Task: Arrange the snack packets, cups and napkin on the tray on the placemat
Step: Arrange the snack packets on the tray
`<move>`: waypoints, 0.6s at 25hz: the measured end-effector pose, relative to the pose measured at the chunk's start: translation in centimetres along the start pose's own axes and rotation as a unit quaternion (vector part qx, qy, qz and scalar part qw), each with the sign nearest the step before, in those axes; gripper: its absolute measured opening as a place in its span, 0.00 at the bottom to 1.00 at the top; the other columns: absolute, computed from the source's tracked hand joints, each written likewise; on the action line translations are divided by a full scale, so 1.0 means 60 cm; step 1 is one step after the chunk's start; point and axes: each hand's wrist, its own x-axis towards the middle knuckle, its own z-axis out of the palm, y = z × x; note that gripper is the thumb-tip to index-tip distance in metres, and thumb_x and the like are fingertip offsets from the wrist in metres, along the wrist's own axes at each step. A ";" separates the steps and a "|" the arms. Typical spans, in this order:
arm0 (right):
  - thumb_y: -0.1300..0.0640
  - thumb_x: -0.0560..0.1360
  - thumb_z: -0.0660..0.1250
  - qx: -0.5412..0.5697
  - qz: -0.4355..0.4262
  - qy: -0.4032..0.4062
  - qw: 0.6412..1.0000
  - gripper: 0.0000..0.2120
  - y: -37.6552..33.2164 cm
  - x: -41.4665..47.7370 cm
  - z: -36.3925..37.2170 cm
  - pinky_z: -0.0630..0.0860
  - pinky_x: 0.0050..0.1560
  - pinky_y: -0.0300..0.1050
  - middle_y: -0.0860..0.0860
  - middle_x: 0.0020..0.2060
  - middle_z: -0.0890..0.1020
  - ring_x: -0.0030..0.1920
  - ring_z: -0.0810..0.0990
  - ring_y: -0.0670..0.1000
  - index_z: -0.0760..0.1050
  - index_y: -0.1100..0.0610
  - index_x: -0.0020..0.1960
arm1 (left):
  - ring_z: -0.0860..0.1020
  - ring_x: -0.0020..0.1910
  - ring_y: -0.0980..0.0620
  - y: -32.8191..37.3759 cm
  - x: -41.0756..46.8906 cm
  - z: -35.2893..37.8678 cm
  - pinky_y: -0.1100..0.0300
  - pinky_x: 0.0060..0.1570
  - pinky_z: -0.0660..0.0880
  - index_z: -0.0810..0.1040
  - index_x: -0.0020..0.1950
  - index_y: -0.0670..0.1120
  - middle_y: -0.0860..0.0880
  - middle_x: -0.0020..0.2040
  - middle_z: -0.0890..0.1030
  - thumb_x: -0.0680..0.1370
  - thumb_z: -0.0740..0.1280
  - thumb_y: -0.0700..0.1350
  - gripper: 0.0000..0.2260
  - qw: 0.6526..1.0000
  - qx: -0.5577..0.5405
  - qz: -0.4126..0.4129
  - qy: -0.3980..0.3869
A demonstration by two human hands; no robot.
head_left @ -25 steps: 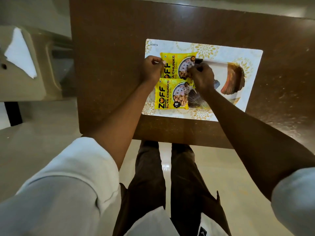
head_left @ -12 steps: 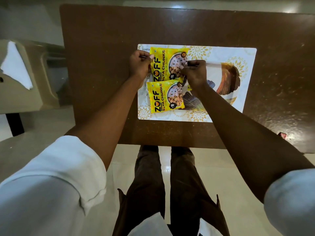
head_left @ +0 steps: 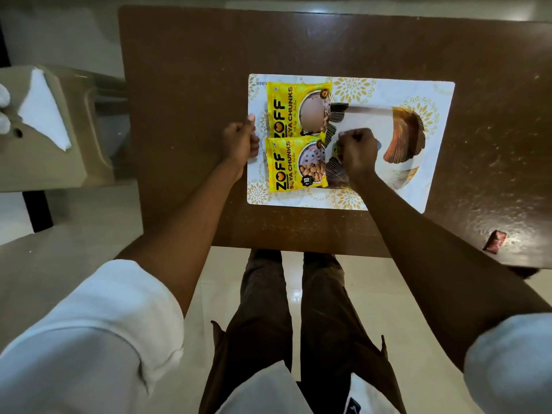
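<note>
- Snack packets: the far packet point(head_left: 283, 109) and the near packet point(head_left: 286, 165) lie flat on the left end of the placemat point(head_left: 388, 88), edge to edge. Together they form a row running away from the person.
- The left hand point(head_left: 239, 140) is a fist with the thumb raised at the placemat's left edge. It sits just beside the near packet and holds nothing visible.
- The right hand point(head_left: 358, 149) is curled over the placemat's middle and seems to pinch the near packet's right edge.
- The near packet lies between the hands, so any squaring of it likely falls to the right hand.
- The napkin point(head_left: 41, 112) lies on a chair point(head_left: 89, 162) well left of the placemat, on the left hand's side.
- No tray or cups can be made out for certain.
</note>
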 end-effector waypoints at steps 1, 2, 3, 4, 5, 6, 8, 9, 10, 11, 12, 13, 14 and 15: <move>0.60 0.79 0.70 0.000 0.016 -0.030 0.999 0.07 0.017 -0.017 -0.008 0.81 0.49 0.54 0.57 0.44 0.83 0.45 0.82 0.55 0.77 0.62 0.53 | 0.73 0.30 0.51 -0.023 -0.017 -0.008 0.57 0.32 0.73 0.75 0.51 0.40 0.46 0.34 0.76 0.83 0.69 0.49 0.12 1.000 0.013 -0.009 -0.013; 0.61 0.79 0.69 -0.001 0.032 -0.064 0.997 0.06 0.033 -0.035 -0.016 0.80 0.48 0.55 0.58 0.45 0.83 0.45 0.82 0.56 0.78 0.62 0.53 | 0.76 0.32 0.50 -0.044 -0.034 -0.014 0.55 0.35 0.76 0.77 0.53 0.39 0.46 0.36 0.79 0.81 0.72 0.49 0.13 0.999 0.033 -0.015 -0.028; 0.63 0.78 0.69 -0.010 0.040 -0.091 0.995 0.06 0.045 -0.050 -0.022 0.81 0.48 0.56 0.60 0.46 0.83 0.46 0.82 0.58 0.78 0.63 0.55 | 0.79 0.35 0.49 -0.062 -0.048 -0.016 0.54 0.39 0.79 0.79 0.55 0.39 0.45 0.39 0.82 0.79 0.74 0.48 0.13 0.997 0.056 -0.019 -0.042; 0.65 0.78 0.70 -0.033 0.037 -0.107 0.993 0.08 0.054 -0.061 -0.024 0.82 0.50 0.58 0.62 0.48 0.83 0.48 0.84 0.61 0.78 0.65 0.57 | 0.81 0.38 0.49 -0.074 -0.058 -0.015 0.53 0.42 0.80 0.79 0.55 0.39 0.45 0.42 0.83 0.78 0.75 0.46 0.13 0.996 0.073 -0.023 -0.052; 0.66 0.78 0.71 -0.061 0.026 -0.118 0.991 0.11 0.058 -0.067 -0.024 0.83 0.53 0.61 0.65 0.51 0.83 0.51 0.84 0.64 0.78 0.67 0.60 | 0.82 0.41 0.49 -0.081 -0.065 -0.012 0.52 0.44 0.80 0.79 0.55 0.40 0.44 0.45 0.84 0.77 0.76 0.44 0.11 0.995 0.082 -0.027 -0.055; 0.66 0.79 0.71 -0.082 0.018 -0.128 0.988 0.13 0.057 -0.069 -0.020 0.83 0.54 0.62 0.67 0.54 0.83 0.54 0.84 0.66 0.78 0.68 0.62 | 0.82 0.43 0.48 -0.083 -0.068 -0.009 0.52 0.45 0.80 0.79 0.55 0.41 0.43 0.47 0.84 0.77 0.76 0.42 0.10 0.995 0.085 -0.028 -0.054; 0.66 0.80 0.70 -0.088 0.023 -0.151 0.984 0.13 0.047 -0.068 -0.011 0.82 0.52 0.61 0.69 0.55 0.83 0.53 0.84 0.67 0.77 0.69 0.63 | 0.82 0.44 0.48 -0.078 -0.069 -0.003 0.54 0.43 0.79 0.78 0.54 0.42 0.43 0.46 0.83 0.77 0.76 0.40 0.10 0.995 0.089 -0.018 -0.045; 0.65 0.80 0.70 -0.086 0.028 -0.158 0.983 0.13 0.041 -0.066 -0.008 0.82 0.50 0.58 0.68 0.55 0.83 0.52 0.84 0.64 0.77 0.68 0.63 | 0.82 0.44 0.48 -0.074 -0.068 0.000 0.55 0.42 0.80 0.78 0.54 0.42 0.43 0.46 0.82 0.77 0.76 0.40 0.09 0.994 0.097 -0.008 -0.040; 0.64 0.80 0.70 -0.084 0.032 -0.160 0.983 0.11 0.037 -0.066 -0.006 0.82 0.49 0.57 0.66 0.53 0.83 0.50 0.84 0.61 0.78 0.67 0.61 | 0.82 0.44 0.48 -0.070 -0.066 0.002 0.55 0.41 0.80 0.78 0.53 0.43 0.43 0.46 0.82 0.77 0.76 0.40 0.09 0.994 0.108 0.001 -0.035; 0.64 0.81 0.69 -0.083 0.034 -0.160 0.983 0.07 0.035 -0.065 -0.006 0.83 0.49 0.58 0.64 0.50 0.83 0.49 0.83 0.60 0.78 0.65 0.58 | 0.82 0.45 0.48 -0.067 -0.063 0.002 0.55 0.40 0.80 0.78 0.53 0.43 0.43 0.47 0.82 0.76 0.76 0.40 0.09 0.993 0.118 0.009 -0.030; 0.64 0.81 0.69 -0.086 0.033 -0.156 0.983 0.04 0.035 -0.064 -0.006 0.83 0.50 0.60 0.64 0.48 0.82 0.48 0.83 0.60 0.77 0.64 0.54 | 0.82 0.46 0.47 -0.064 -0.061 0.000 0.55 0.40 0.81 0.78 0.52 0.43 0.42 0.47 0.82 0.76 0.77 0.39 0.09 0.991 0.127 0.012 -0.026; 0.63 0.80 0.69 -0.099 0.031 -0.144 0.984 0.02 0.038 -0.063 -0.006 0.85 0.50 0.62 0.64 0.48 0.83 0.48 0.84 0.62 0.78 0.63 0.52 | 0.83 0.47 0.46 -0.063 -0.059 -0.001 0.54 0.41 0.81 0.78 0.51 0.44 0.41 0.47 0.82 0.76 0.77 0.39 0.09 0.991 0.133 0.011 -0.024; 0.62 0.80 0.70 -0.123 0.028 -0.126 0.984 0.03 0.040 -0.064 -0.006 0.85 0.51 0.63 0.63 0.49 0.84 0.49 0.85 0.63 0.79 0.63 0.51 | 0.84 0.48 0.44 -0.064 -0.058 -0.002 0.53 0.42 0.82 0.78 0.50 0.44 0.39 0.48 0.83 0.76 0.77 0.38 0.09 0.990 0.137 0.008 -0.024; 0.60 0.79 0.70 -0.152 0.023 -0.106 0.982 0.05 0.043 -0.064 -0.005 0.84 0.53 0.63 0.62 0.50 0.85 0.52 0.85 0.64 0.81 0.63 0.51 | 0.84 0.49 0.42 -0.067 -0.057 -0.001 0.50 0.44 0.83 0.78 0.48 0.45 0.38 0.49 0.83 0.76 0.77 0.38 0.08 0.990 0.142 0.005 -0.023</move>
